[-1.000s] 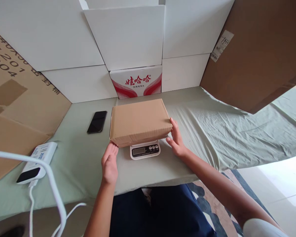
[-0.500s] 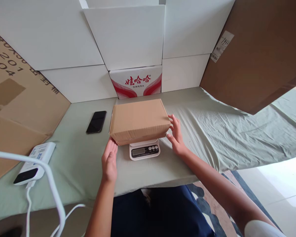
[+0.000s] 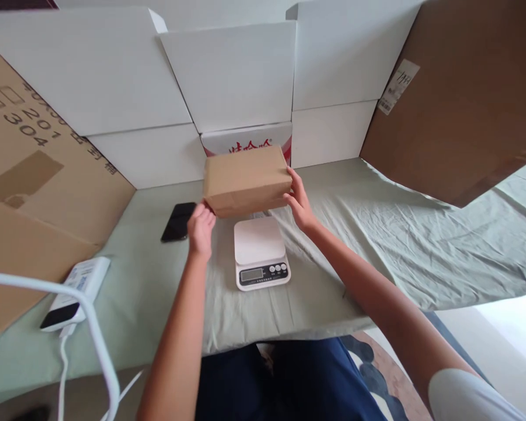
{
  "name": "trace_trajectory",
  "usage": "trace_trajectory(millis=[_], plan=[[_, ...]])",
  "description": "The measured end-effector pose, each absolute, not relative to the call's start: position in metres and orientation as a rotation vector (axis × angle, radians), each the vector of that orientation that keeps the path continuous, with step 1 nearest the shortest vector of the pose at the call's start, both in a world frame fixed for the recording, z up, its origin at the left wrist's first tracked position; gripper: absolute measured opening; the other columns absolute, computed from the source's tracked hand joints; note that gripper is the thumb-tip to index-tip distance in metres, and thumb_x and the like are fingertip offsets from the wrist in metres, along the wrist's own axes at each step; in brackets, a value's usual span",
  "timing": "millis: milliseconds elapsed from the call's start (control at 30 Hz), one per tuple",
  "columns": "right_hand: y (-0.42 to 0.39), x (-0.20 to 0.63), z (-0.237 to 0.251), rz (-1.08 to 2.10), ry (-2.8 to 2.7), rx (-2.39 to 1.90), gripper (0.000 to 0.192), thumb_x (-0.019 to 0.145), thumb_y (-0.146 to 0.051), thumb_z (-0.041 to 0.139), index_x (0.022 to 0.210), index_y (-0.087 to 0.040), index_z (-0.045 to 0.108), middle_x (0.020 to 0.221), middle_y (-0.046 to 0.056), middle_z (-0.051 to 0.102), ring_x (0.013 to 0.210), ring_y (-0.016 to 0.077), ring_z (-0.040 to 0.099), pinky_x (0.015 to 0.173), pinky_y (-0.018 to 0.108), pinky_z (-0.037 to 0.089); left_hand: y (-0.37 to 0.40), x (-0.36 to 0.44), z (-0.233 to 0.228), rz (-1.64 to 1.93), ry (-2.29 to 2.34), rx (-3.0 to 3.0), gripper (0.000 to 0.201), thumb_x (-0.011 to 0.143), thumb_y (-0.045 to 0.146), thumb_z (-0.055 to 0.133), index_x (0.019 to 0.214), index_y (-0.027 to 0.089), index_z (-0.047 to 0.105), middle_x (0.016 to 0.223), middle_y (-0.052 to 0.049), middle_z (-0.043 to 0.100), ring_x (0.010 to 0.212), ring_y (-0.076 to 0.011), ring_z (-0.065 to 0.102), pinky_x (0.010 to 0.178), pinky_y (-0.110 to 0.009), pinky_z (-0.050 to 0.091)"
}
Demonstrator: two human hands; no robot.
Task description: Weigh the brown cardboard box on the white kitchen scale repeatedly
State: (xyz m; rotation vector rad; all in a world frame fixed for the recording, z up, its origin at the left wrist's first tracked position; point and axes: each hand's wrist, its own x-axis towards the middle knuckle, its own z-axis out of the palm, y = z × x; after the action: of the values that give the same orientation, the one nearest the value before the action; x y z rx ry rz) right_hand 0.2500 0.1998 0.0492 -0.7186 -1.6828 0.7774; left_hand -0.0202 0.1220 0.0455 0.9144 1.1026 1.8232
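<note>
A closed brown cardboard box (image 3: 248,178) hangs between my two hands, raised off the cloth behind the scale. My left hand (image 3: 200,228) grips its near left corner, fingers curled at the lower edge. At the right end, my right hand (image 3: 298,200) holds the box with fingers and thumb on its side. Just in front of the box lies a white digital kitchen scale (image 3: 259,242) with its bare platform uncovered, its dark display and round buttons facing me. The undersides of some fingers are hidden by the box.
A black phone (image 3: 177,223) lies left of my left hand. Further left are a white power bank (image 3: 76,292) with a white cable (image 3: 92,327). White boxes (image 3: 241,76) wall the back; large cardboard boxes stand left (image 3: 39,193) and right (image 3: 460,105).
Both hands have lifted the cardboard box off the scale and moved it away from me, toward the back boxes. The scale's platform has come into view.
</note>
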Motion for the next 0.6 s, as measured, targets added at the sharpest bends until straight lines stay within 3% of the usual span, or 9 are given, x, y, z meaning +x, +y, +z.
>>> trace_trajectory(millis=[200,400,600], plan=[[0.241,0.238,0.011,0.925,-1.546,-0.820,0.086,0.089,-0.066,0.057,0.160,-0.021,0.037,0.167,0.015,0.045,0.143,0.0363,0.052,0.125,0.060,0.040,0.160,-0.023,0.003,1.721,1.204,0.892,0.066,0.078,0.048,0.072,0.139,0.023,0.070,0.150,-0.012,0.066,0.151,-0.0317,0.052,0.127,-0.048,0.035],[0.233,0.244,0.006,0.916,-1.506,-0.848,0.089,0.091,-0.065,0.057,0.166,-0.026,0.028,0.176,0.012,0.032,0.152,0.0343,0.045,0.127,0.057,0.038,0.156,-0.036,-0.001,1.809,1.090,0.798,0.074,0.082,0.054,0.066,0.151,0.025,0.060,0.168,-0.015,0.048,0.157,-0.0266,0.044,0.128,-0.042,0.033],[0.230,0.243,0.006,0.960,-1.565,-0.818,0.088,0.092,-0.065,0.054,0.167,-0.028,0.027,0.176,0.007,0.032,0.152,0.0329,0.045,0.129,0.057,0.035,0.148,-0.037,-0.001,1.805,0.971,0.739,0.071,0.084,0.055,0.058,0.146,0.021,0.063,0.168,-0.019,0.045,0.156,-0.0269,0.046,0.127,-0.042,0.035]])
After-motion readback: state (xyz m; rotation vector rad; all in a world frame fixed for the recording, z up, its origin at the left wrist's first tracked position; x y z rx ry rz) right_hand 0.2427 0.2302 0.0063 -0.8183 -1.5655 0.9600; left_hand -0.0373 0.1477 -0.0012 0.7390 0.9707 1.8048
